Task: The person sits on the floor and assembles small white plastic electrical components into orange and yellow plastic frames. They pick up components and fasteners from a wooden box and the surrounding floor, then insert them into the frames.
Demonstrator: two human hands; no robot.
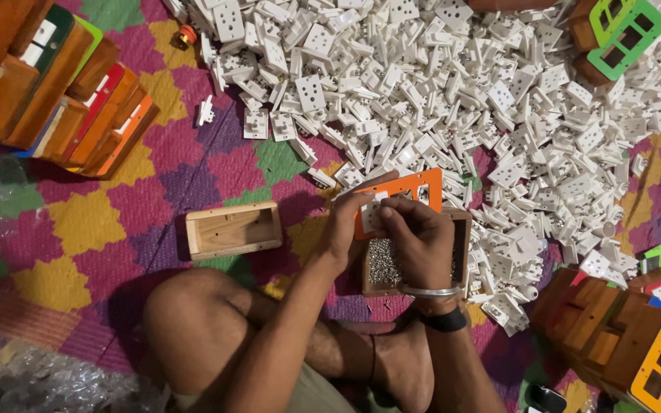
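Orange plate: an orange plastic faceplate (413, 193) with cut-out windows sits just right of the frame's centre, tilted against the top edge of a wooden box; I see it held in both hands.
Left hand: my left hand (343, 229) grips the plate's left edge, thumb on top and fingers curled under, pressed against the plastic.
Right hand: my right hand (415, 241) is bunched over the plate's lower middle, fingertips pressed together on a small white socket piece (371, 216) seated in a window. I cannot tell whether a screw or tool is between them.
Wooden box: the box (460, 256) under my hands is filled with small metal screws (383, 266), a few lying loose on the mat below it.
Empty box: a second, empty wooden box (232, 229) lies to the left, well apart.
White heap: a big heap of white socket pieces (453, 92) fills the upper middle and right of the frame.
Stacks: finished boxes (63, 92) with coloured fronts stand at upper left, with more at lower right.
Risk: I judge the plate could slip off the box rim, since it rests only on an edge, and tip screws onto the patterned mat (93, 222), where they would be hard to find.
Risk: the white piece may sit crooked if pressed unevenly.
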